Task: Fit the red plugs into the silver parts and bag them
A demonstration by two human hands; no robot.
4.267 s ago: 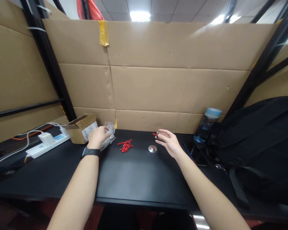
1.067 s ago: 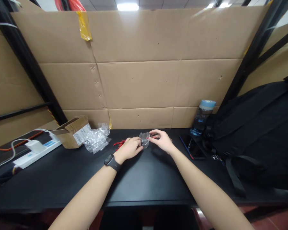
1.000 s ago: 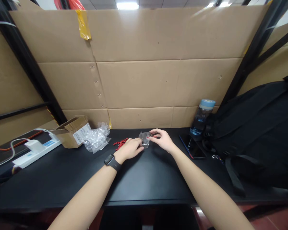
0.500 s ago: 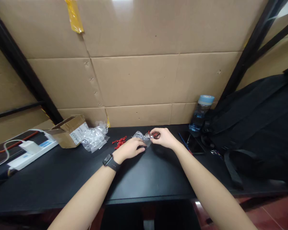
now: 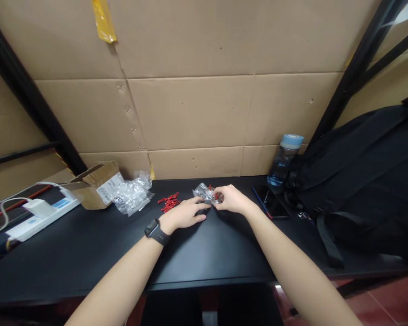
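Note:
My right hand (image 5: 233, 199) has its thumb and fingers curled in a pinch on a small clear plastic bag (image 5: 201, 192). Red bits show at the bag's right end, between and beside the fingertips; what they are is too small to tell. My left hand (image 5: 187, 213), with a black watch (image 5: 152, 227) on its wrist, lies low over the table. Its fingers are apart, the tips reaching the bag's near edge, and it grips nothing. Just left of that hand rests a small heap of red cord loops (image 5: 170, 202).
On the left stand an opened cardboard box (image 5: 92, 185), crumpled clear plastic bags (image 5: 133, 194) and a white power strip (image 5: 42, 220). A phone (image 5: 271, 202), a blue-capped bottle (image 5: 284, 160) and a black backpack (image 5: 363, 176) are on the right. Cardboard (image 5: 190, 113) lines the back.
My right hand has lowered slightly, bringing the red bits down against the table beside the bag. My left hand's fingers have stretched a little further right, toward my right hand.

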